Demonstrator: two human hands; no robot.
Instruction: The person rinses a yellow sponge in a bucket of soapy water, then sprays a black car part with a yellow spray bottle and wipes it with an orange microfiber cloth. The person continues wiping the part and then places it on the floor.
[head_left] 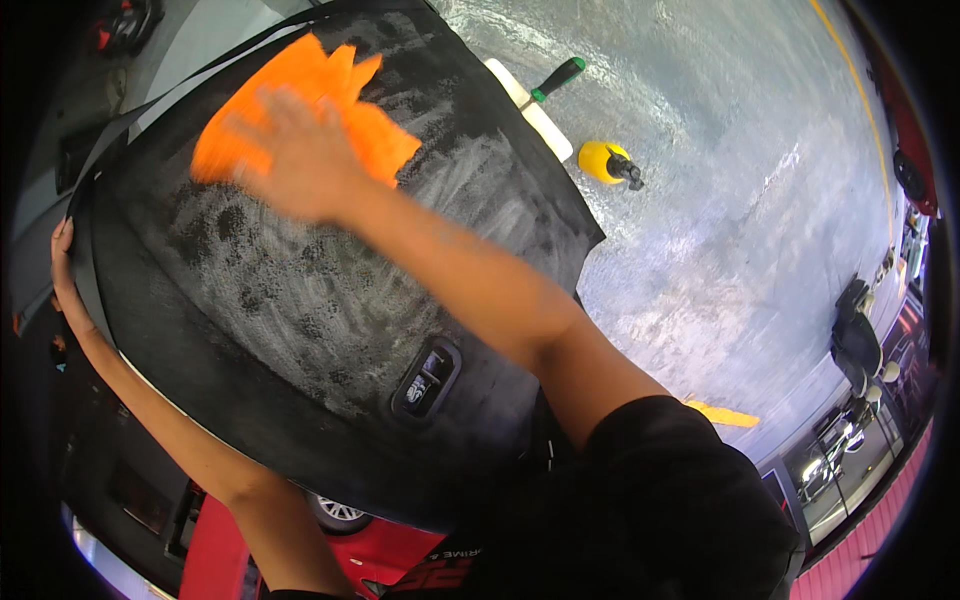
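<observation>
A large black panel (300, 290) lies below me, its surface covered with whitish wet-looking streaks and speckles. My right hand (295, 150), somewhat blurred, presses its spread fingers onto an orange cloth (375, 135) on the far left part of the panel. The cloth lies bunched, with loose corners sticking out past the hand. At the far left rim, my left hand (63, 245) curls its fingers over the panel's edge. An oval recessed fitting (428, 378) sits in the panel near my right forearm.
Past the right edge stand a yellow spray bottle (600, 160) with a black top and a white-headed tool with a green-and-black handle (558, 78). A flat yellow piece (725, 413) lies on the grey floor (720, 220). A red car (385, 548) shows under the near edge.
</observation>
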